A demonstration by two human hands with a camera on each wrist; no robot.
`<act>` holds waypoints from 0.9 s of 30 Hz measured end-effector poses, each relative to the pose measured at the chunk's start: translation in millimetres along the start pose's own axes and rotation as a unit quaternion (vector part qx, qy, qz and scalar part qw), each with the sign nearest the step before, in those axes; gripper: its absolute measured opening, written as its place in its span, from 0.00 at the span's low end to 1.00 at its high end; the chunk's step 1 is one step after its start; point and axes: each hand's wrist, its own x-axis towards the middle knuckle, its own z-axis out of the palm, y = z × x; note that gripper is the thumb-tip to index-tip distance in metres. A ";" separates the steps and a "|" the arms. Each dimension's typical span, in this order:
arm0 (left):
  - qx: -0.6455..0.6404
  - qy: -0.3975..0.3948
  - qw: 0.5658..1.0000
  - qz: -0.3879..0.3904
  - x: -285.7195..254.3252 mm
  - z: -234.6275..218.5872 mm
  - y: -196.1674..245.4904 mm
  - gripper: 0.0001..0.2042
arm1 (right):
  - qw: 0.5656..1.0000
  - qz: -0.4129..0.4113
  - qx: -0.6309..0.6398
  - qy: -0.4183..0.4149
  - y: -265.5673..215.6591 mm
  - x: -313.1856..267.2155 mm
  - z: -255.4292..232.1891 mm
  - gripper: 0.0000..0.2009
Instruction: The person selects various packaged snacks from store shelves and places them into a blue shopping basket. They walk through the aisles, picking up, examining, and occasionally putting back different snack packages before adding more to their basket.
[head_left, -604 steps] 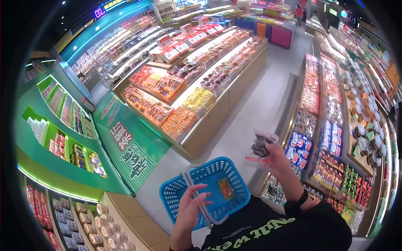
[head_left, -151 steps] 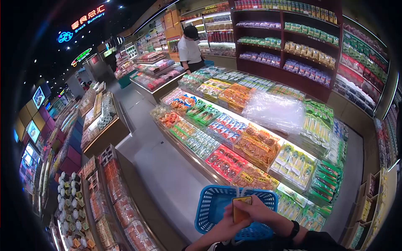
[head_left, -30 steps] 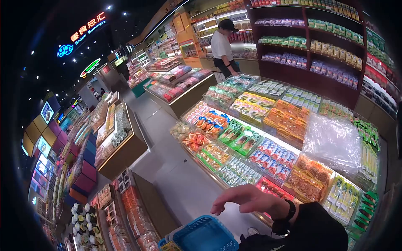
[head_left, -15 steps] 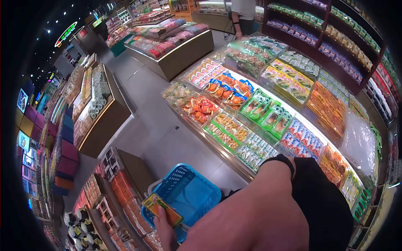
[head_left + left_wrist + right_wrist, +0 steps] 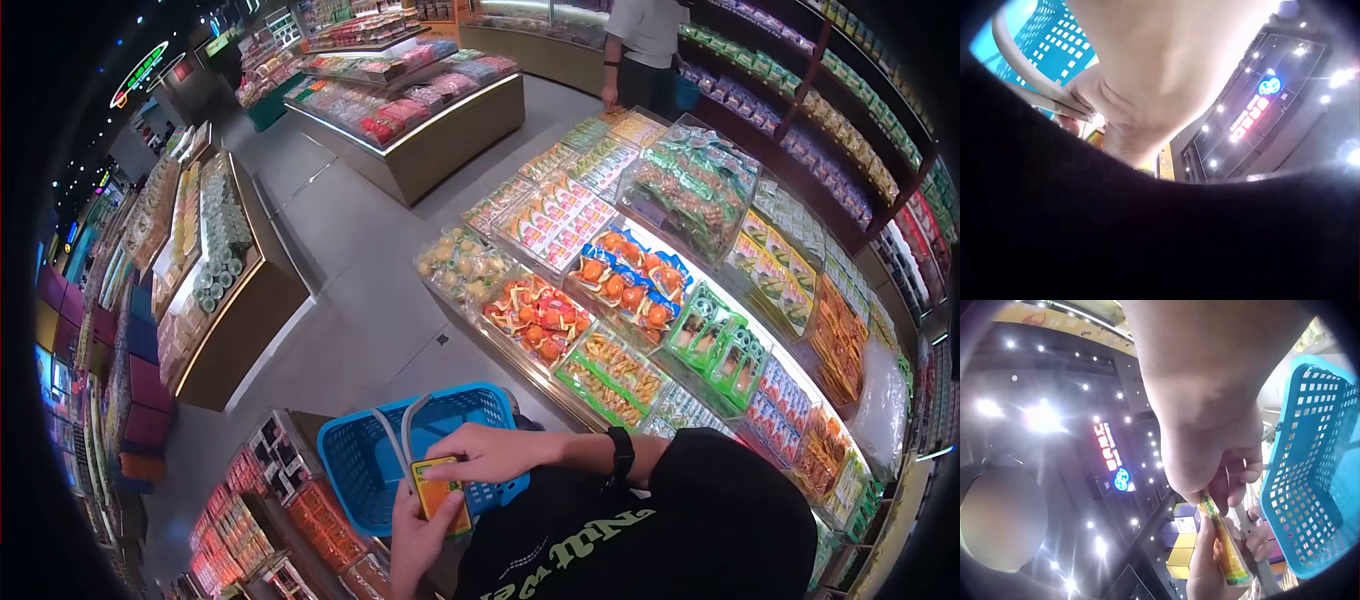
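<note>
A flat yellow-orange snack packet is held between both hands over the near side of a blue plastic basket. My left hand has its thumb on the packet's face. In the right wrist view, the left fingers curl round the basket's grey handles. Reaching across from the right, my right hand pinches the packet's upper end. The packet shows edge-on there, with a green strip at its lower end. The basket's visible inside shows bare blue plastic.
A display island with bins of packaged snacks stands at the right. Close on the left is another low display of red packs. Farther stands line the aisle floor. A person stands beyond the island.
The right hand, stretched out empty one second ago, has come back to the packet in the left hand. Twenty seconds ago it held a dark snack pack. The view has moved along the island.
</note>
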 end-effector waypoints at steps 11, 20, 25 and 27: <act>0.032 0.024 0.999 -0.007 212.2 -140.6 -3.2 0.16 | 0.987 -0.021 0.106 0.118 17.9 161.1 -165.2 0.16; -0.115 0.030 0.991 -0.067 332.5 -218.5 -42.3 0.16 | 0.946 0.068 0.257 0.185 73.3 281.8 -228.4 0.17; -0.109 0.043 0.993 -0.032 409.9 -281.1 -60.1 0.16 | 0.932 0.066 0.261 0.244 82.9 374.6 -266.2 0.17; -0.079 0.059 0.995 -0.005 436.8 -310.1 -47.5 0.16 | 0.919 0.057 0.274 0.278 78.3 411.8 -279.7 0.16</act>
